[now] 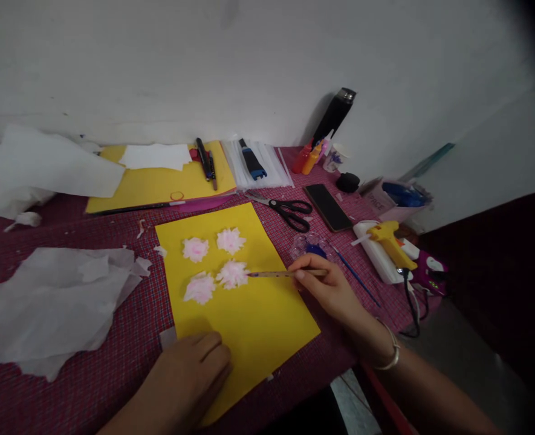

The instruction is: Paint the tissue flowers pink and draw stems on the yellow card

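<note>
A slim paintbrush (271, 274) is pinched between the thumb and fingers of my right hand (324, 284). Its tip meets the right edge of a pink-and-white paper flower (233, 274). Several such ragged flowers lie grouped on a yellow sheet (253, 338), among them an upper left flower (195, 249), an upper right flower (231, 240) and a lower left flower (200, 288). My left hand (194, 365) rests on the sheet's lower left edge with its fingers curled; the fingertips are hidden. Just beyond my right hand sits a clear palette (310, 244) with dark blue paint.
Black scissors (289, 211), a phone (328, 207) and a blue brush (358, 278) lie around the sheet. A yellow glue gun (392, 243) with a cord is at right. Crumpled white tissue paper (58, 308) covers the left. Against the wall leans a black bottle (335, 115).
</note>
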### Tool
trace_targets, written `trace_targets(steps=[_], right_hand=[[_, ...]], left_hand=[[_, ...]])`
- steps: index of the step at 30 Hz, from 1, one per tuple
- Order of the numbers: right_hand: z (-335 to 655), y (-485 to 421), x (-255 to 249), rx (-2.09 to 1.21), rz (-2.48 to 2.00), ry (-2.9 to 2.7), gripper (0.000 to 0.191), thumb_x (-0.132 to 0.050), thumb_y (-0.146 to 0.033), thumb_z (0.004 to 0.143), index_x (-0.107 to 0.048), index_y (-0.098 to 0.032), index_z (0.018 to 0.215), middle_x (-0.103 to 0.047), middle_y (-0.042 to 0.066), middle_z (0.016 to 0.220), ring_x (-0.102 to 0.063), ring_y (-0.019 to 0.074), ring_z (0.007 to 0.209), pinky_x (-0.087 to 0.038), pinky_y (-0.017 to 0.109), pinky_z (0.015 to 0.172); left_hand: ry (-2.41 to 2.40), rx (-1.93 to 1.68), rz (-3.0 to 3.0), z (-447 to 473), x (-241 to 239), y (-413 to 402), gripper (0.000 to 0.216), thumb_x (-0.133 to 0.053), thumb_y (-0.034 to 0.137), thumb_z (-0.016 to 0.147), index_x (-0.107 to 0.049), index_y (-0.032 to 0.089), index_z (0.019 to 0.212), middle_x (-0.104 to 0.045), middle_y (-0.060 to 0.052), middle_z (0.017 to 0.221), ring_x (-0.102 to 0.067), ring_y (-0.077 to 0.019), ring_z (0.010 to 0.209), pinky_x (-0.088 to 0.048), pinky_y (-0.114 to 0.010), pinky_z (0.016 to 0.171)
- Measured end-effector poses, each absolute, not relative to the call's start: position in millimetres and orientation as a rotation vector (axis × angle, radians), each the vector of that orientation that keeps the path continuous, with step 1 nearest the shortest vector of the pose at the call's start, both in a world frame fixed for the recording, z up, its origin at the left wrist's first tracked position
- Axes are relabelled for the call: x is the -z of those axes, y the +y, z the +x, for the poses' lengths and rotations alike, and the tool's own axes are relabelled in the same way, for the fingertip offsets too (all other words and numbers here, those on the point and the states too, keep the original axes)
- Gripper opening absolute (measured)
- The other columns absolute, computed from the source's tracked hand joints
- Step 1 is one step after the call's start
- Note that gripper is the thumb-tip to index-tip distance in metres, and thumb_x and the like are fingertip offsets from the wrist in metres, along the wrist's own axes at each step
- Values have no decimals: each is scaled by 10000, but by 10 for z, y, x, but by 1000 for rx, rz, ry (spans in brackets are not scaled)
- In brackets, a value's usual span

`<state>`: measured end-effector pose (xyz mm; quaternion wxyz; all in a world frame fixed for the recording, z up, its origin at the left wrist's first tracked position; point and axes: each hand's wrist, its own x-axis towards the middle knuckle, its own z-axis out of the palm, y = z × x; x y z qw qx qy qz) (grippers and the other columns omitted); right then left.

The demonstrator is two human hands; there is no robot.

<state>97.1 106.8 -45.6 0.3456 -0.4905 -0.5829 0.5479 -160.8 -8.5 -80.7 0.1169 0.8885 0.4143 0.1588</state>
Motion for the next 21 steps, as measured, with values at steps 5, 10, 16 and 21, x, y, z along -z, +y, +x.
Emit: trace_targets(steps=[5,10,16,21], right_hand=[[972,1100,462,-1425,-1280,-1500,188,-686,-376,816,-645,-192,823,-587,-17,634,-525,116,573,-391,240,540],[915,1141,459,-1386,-1243,-1479,164,-672,-357,829,-657,-194,837,-592,-16,657,-535,117,590,-402,244,555],[887,1173,498,-1402,-1232,-1539,133,-652,-322,851,-665,-189,859,-597,-20,671,-536,106,595,-397,228,557],[915,1176,526,-1344,-1227,-1523,147,-652,-331,853,-664,-185,861,-601,-15,678,-552,113,607,-419,231,569]], left_hand=[[1203,-455,2552,-1636,866,-126,178,-435,100,933,-488,219,812,-607,8,747,-578,-155,633,-418,-281,569],[1185,-440,2548,-1642,887,-146,169,-459,86,920,-481,218,816,-605,6,763,-558,-152,639,-397,-278,560],[1193,-420,2545,-1629,897,-138,165,-474,82,914,-478,215,817,-610,-1,768,-568,-154,641,-401,-280,564],[1221,-383,2545,-1628,939,-146,165,-500,86,908,-469,222,820,-604,10,778,-564,-155,653,-388,-287,572]])
